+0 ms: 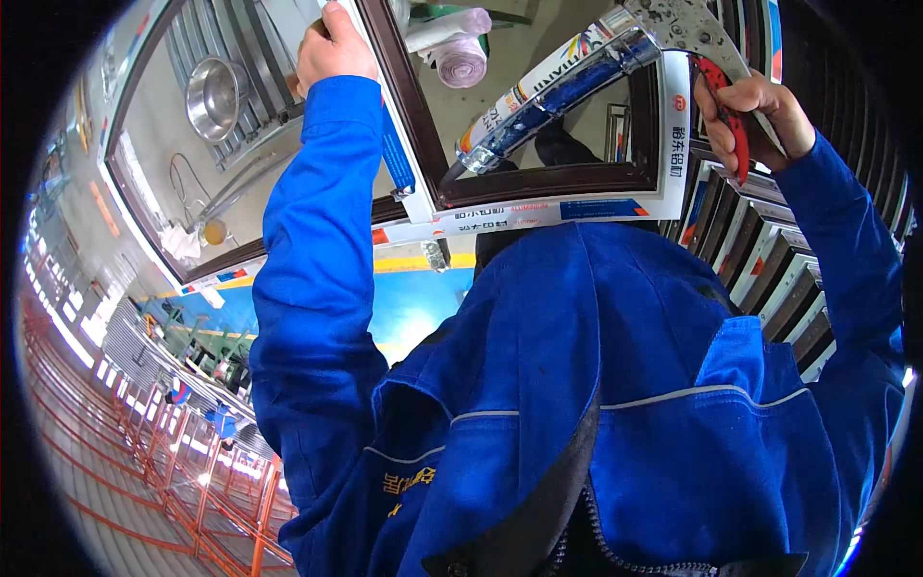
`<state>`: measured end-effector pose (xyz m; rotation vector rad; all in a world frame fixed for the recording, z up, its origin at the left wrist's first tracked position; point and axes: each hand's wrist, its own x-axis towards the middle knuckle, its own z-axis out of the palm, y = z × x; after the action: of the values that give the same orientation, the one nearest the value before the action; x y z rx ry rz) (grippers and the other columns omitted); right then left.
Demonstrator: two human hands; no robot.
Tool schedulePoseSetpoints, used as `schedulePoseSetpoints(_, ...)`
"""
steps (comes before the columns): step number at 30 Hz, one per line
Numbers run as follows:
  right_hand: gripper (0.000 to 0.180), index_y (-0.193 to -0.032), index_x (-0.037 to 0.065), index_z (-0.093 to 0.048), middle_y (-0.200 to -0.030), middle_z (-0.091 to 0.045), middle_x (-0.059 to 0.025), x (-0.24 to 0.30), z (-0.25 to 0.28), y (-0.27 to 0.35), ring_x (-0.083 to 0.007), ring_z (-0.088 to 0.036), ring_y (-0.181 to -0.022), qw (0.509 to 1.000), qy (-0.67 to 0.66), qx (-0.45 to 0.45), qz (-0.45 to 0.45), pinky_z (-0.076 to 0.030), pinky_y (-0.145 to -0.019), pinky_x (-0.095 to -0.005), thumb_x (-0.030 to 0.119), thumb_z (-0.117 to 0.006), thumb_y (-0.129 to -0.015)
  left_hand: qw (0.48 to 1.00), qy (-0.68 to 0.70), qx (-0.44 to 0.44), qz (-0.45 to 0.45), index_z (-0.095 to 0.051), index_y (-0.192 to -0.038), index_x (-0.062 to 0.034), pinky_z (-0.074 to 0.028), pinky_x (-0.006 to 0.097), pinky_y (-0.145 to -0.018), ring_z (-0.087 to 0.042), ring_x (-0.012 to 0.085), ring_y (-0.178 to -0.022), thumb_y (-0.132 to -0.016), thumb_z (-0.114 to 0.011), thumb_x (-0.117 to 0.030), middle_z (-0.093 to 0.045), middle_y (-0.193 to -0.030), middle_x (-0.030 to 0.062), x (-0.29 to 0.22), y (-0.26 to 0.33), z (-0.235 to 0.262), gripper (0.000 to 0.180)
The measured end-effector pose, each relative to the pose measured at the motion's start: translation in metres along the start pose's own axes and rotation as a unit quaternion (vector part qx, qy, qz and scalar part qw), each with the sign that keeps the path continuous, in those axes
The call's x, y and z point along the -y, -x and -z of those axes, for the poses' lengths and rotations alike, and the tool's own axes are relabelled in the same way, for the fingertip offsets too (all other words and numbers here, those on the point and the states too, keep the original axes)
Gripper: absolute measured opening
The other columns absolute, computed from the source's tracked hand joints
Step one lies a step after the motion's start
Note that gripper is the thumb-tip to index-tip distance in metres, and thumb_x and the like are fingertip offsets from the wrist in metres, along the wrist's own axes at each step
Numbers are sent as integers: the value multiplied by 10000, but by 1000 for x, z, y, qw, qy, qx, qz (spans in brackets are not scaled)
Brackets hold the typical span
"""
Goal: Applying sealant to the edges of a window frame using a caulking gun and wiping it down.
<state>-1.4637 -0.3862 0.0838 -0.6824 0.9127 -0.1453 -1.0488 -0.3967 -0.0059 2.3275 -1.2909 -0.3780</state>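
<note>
My right hand (764,113) is closed around the red handle of a caulking gun (687,34). The gun carries a tube of sealant (562,91) in white and blue wrapping, which slants down to the left. Its nozzle end is over the lower left corner of a pane in a window frame (538,210), dark brown with white film on its faces. I cannot tell whether the nozzle touches the frame. My left hand (334,56) has its fingers curled at the upright middle bar of the same frame, thumb against the white strip.
Through the frame show a metal bowl (215,96), several long metal profiles (236,53) and a pinkish roll (460,62). More film-wrapped profiles (769,260) are stacked at the right. Orange-red racking (192,481) and people in blue (221,420) appear far off at the lower left.
</note>
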Motion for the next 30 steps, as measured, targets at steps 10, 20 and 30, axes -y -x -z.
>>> schedulePoseSetpoints(10, 344, -890, 13, -576, -608, -582, -72, 15, -9, 6, -161, -581, -481, 999, 40, 17, 31, -507, -485, -281, 336, -458, -900, 1000, -15, 6, 1, -660, -1039, 14, -443, 471, -899, -591, 448, -1000, -927, -339, -547, -656, -996, 260, 0, -1, 1, 655)
schedulePoseSetpoints(20, 496, -1106, -36, -500, -782, -599, -111, 54, -35, 23, -169, -604, -557, 974, 219, -32, 41, -545, -547, -276, 368, -574, -827, 1000, -24, 15, 1, -649, -1081, -10, -451, 482, -880, -599, 429, -1004, -913, -342, -572, -656, -1026, 245, -12, 6, 12, 663)
schedulePoseSetpoints(30, 643, -1294, -14, -435, -913, -598, -153, 76, -77, 45, -212, -621, -651, 957, 275, -84, -28, -550, -665, -362, 185, -604, -707, 999, -17, 3, 32, -655, -1096, -36, -454, 479, -885, -609, 405, -995, -915, -343, -573, -666, -1028, 214, -11, 9, 9, 647)
